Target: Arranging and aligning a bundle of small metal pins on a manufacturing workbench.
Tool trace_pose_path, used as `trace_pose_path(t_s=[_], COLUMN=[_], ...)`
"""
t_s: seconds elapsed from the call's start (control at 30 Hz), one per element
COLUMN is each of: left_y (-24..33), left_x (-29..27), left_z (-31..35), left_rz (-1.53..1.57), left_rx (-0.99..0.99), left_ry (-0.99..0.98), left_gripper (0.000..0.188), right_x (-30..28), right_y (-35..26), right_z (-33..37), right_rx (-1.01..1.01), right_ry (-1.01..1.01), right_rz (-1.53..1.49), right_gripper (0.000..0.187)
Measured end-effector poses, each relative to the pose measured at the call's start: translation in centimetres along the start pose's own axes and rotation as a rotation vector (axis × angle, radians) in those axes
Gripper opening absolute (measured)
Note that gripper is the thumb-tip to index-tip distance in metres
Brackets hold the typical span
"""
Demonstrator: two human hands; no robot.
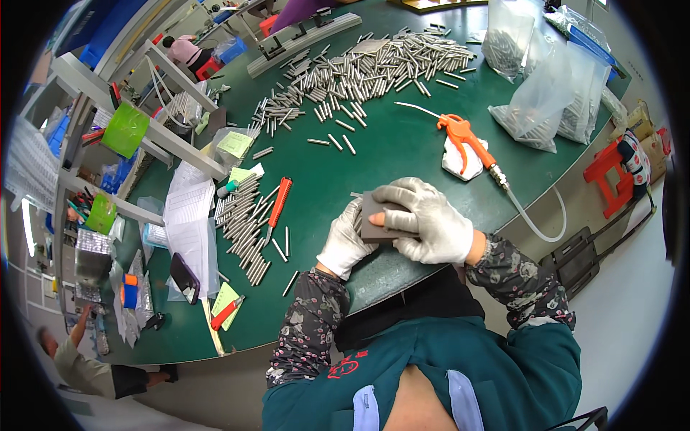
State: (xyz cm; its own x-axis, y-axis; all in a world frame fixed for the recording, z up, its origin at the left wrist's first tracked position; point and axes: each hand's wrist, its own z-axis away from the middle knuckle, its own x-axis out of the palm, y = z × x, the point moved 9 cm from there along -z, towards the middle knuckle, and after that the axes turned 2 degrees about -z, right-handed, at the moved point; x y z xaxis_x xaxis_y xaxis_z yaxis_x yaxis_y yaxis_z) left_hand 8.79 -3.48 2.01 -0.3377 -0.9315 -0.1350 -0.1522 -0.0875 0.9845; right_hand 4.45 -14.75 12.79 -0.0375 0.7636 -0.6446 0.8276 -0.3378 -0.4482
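Observation:
My right hand, in a white glove with a bare fingertip poking out, grips a dark grey rectangular block. Against the block's left side, my gloved left hand is closed around a metal pin; only a bit of the pin shows and the rest is hidden by fingers and block. Both hands are close to the table's near edge. Left of them lies a group of loose metal pins, with an orange utility knife beside it.
A large heap of metal pins covers the back of the green table. An orange air blow gun rests on a white cloth, its hose trailing right. Bags of pins stand back right. Papers and a phone lie left.

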Motion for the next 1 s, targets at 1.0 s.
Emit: trace_pose_path(t_s=[1.0], left_y=[-1.3], left_x=[0.2], left_z=[0.2], left_rz=[0.062], left_rx=[-0.058], left_ry=[-0.047], left_gripper=[0.057], right_x=[-0.6], right_y=[1.5], right_z=[2.3], right_rx=[0.182], right_ry=[0.083], right_rz=[0.634], right_gripper=[0.01])
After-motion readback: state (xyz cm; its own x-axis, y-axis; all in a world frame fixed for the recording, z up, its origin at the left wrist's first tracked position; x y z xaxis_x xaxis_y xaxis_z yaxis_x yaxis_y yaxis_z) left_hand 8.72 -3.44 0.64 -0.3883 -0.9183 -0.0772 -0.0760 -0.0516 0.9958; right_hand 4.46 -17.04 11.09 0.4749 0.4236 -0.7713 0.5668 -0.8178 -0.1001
